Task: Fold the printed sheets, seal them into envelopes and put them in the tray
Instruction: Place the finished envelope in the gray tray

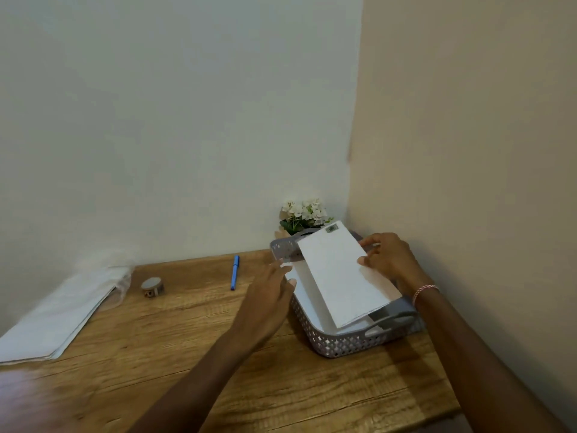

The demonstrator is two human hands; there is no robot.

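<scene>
A white envelope [340, 273] with a small tape patch at its far end lies tilted over the grey lattice tray [331, 343], on top of other white envelopes [307, 295] inside it. My right hand [388, 257] pinches the envelope's right edge with thumb and fingers. My left hand [268, 295] hovers at the tray's left rim, fingers apart, holding nothing; its fingertips are next to the envelopes in the tray.
The tray sits in the table's far right corner against two walls, with a small white-flowered plant [304, 215] behind it. A blue pen [234, 272] and a tape roll [152, 286] lie mid-table. A stack of white sheets [59, 314] lies at the left on the wooden table [175, 348].
</scene>
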